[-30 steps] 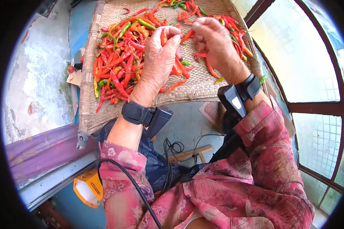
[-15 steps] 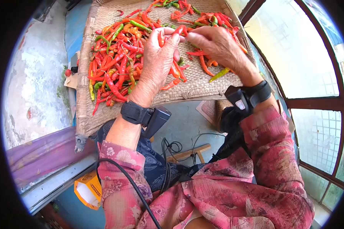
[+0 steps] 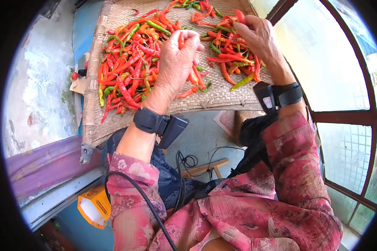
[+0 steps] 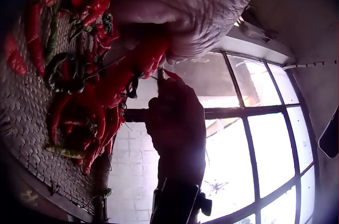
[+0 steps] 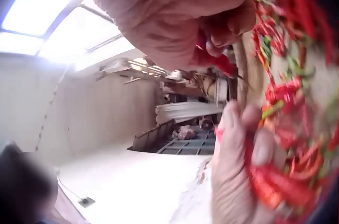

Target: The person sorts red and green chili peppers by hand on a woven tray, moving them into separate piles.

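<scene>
In the head view the left hand (image 3: 176,62) curls round several red peppers (image 3: 192,78) above the woven tray (image 3: 222,98). The right hand (image 3: 264,42) pinches a red pepper (image 3: 240,16) over the smaller pile (image 3: 234,56) on the tray's right. A larger pile (image 3: 125,71) of red, orange and green peppers lies left of the left hand. The left wrist view shows red peppers (image 4: 124,73) in the left hand. A red pepper (image 5: 225,65) sticks out of the right hand (image 5: 175,17) in the right wrist view.
Framed window panes (image 3: 343,62) stand close on the right. A pale wall (image 3: 37,83) and a purple cloth (image 3: 50,165) are at the left. Below the tray are black cables (image 3: 182,167), a wooden piece (image 3: 207,167) and a yellow box (image 3: 97,205).
The right hand has moved away from the left hand, up and to the right, with a red pepper. More of the right pile is uncovered. The left hand stays nearly in place.
</scene>
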A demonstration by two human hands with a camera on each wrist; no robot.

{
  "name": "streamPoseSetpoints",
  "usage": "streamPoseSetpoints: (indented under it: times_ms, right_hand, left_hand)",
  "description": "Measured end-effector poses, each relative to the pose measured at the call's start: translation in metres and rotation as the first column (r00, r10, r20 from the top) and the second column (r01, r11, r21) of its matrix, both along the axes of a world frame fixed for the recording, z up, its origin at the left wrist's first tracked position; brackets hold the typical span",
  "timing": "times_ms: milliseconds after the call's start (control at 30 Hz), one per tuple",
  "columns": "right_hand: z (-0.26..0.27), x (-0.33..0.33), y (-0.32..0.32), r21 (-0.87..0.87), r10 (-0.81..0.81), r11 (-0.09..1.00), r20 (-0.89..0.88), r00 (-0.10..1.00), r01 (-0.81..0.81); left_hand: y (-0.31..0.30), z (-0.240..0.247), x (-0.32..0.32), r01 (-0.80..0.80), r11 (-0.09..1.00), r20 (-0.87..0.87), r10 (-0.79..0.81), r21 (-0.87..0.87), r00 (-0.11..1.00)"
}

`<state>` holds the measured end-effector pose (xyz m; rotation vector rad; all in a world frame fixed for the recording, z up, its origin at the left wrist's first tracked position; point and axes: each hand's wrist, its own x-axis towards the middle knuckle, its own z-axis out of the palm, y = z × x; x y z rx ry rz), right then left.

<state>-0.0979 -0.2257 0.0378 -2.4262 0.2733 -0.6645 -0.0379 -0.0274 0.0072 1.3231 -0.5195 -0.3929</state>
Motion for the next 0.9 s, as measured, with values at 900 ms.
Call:
streamPoseSetpoints:
  times_ms: [900]
  right_hand:
    - [-0.005, -0.014, -0.004, -0.573, -0.298, 0.809, -0.212, 0.931, 0.129]
  left_hand:
    - [0.013, 0.004, 0.023, -0.278, 0.950, -0.296, 0.227, -0.144, 0.928]
